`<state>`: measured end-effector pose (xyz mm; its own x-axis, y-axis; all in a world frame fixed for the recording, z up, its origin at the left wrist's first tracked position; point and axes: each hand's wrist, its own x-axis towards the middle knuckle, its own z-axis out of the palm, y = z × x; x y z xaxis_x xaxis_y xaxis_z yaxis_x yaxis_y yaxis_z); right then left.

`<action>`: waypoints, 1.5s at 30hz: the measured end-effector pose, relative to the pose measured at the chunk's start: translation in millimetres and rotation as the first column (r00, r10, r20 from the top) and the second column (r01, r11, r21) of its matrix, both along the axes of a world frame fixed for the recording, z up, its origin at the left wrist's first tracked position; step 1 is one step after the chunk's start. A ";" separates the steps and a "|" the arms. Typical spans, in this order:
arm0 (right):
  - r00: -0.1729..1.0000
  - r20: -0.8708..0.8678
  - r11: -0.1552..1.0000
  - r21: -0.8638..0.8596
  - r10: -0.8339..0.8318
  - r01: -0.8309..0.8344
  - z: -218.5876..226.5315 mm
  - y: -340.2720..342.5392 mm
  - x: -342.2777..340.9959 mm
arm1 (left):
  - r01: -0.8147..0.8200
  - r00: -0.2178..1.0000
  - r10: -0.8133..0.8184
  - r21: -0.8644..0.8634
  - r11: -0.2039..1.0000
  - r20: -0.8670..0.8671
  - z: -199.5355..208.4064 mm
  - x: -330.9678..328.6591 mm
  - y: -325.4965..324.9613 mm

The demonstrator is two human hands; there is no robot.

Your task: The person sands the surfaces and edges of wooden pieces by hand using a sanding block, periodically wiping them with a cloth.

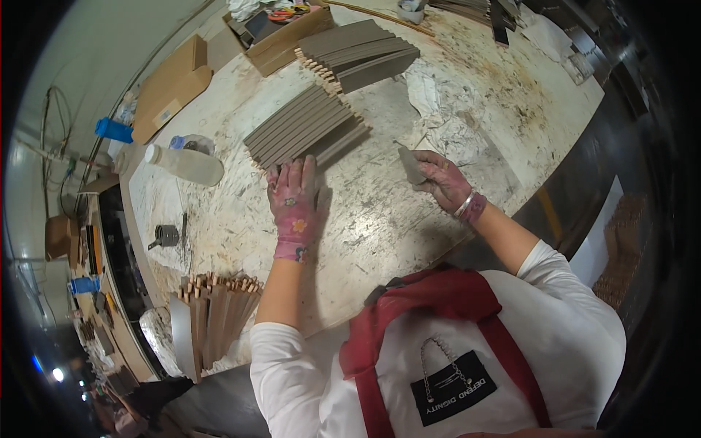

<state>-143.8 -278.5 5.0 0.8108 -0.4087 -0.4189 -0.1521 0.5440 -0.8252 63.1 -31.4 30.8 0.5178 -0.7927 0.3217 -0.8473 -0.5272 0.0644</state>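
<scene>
My left hand point(293, 204), in a stained pink flowered glove, lies with outstretched fingers against the near edge of a row of grey-brown slats point(303, 128). My right hand point(442, 181), gloved the same way, is closed around a small flat grey piece point(410, 166) and held above the table, right of the slats. A thin tip sticks up from that piece; its kind is not clear. Behind the near row lies a second row of grey slats point(358, 51), with light wooden ends showing along its left side.
On the worktable point(365, 241), a translucent bottle point(186, 165) lies at left near a dark round container point(166, 235). A bundle of upright slats point(215, 314) stands at front left. An open carton point(281, 44) sits far back, and crumpled white sheeting point(449, 135) lies at right.
</scene>
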 end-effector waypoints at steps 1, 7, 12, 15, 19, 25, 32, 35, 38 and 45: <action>0.998 0.055 0.999 -0.033 0.027 -0.025 0.5 -1.0 1.3 | 0.021 1.000 -0.021 -0.030 0.999 -0.016 0.8 0.4 -0.5; 0.999 0.033 0.971 -0.239 -0.005 0.013 14.4 -7.8 32.9 | 0.006 0.970 0.006 0.051 0.999 -0.243 -3.2 -1.2 -20.3; 0.990 -0.068 0.822 -0.551 0.122 -0.139 21.8 -19.0 61.2 | -0.009 0.910 0.010 0.003 1.000 -0.416 0.3 -18.2 -4.1; 0.978 -0.151 0.573 -0.793 0.146 -0.208 14.8 -10.0 82.6 | -0.003 0.915 0.008 0.012 1.000 -0.404 1.9 -31.0 6.6; 0.950 -0.266 0.322 -0.896 0.161 -0.306 10.2 6.7 101.3 | -0.014 0.935 -0.011 -0.066 0.998 -0.354 0.8 -38.7 8.3; 0.855 -0.459 0.316 -0.796 0.242 -0.516 45.5 9.1 29.4 | 0.063 0.918 -0.085 -0.069 0.996 -0.388 -2.5 -26.1 16.5; 0.825 -0.224 -0.048 -0.971 0.519 -0.234 42.0 65.2 39.3 | -0.001 0.609 -0.146 -0.185 0.983 -0.780 -15.2 20.1 38.7; 0.675 -0.178 -0.186 -0.981 0.717 -0.060 11.4 118.6 66.6 | -0.007 0.506 -0.164 -0.195 0.981 -0.846 -23.0 26.9 42.9; 0.672 -0.160 -0.188 -0.982 0.723 -0.032 -12.2 144.0 82.3 | 0.066 0.655 -0.166 -0.163 0.984 -0.737 -24.6 27.5 42.8; 0.889 -0.156 0.121 -0.966 0.431 -0.228 20.9 38.5 73.8 | 0.080 0.939 -0.146 -0.213 0.974 -0.312 -25.0 -37.4 20.2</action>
<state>-69.9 -240.0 26.0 0.9804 -0.0744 0.1822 0.0689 -0.7376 -0.6718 25.6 -11.2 5.8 0.5302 -0.7909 0.3055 -0.8163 -0.3787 0.4362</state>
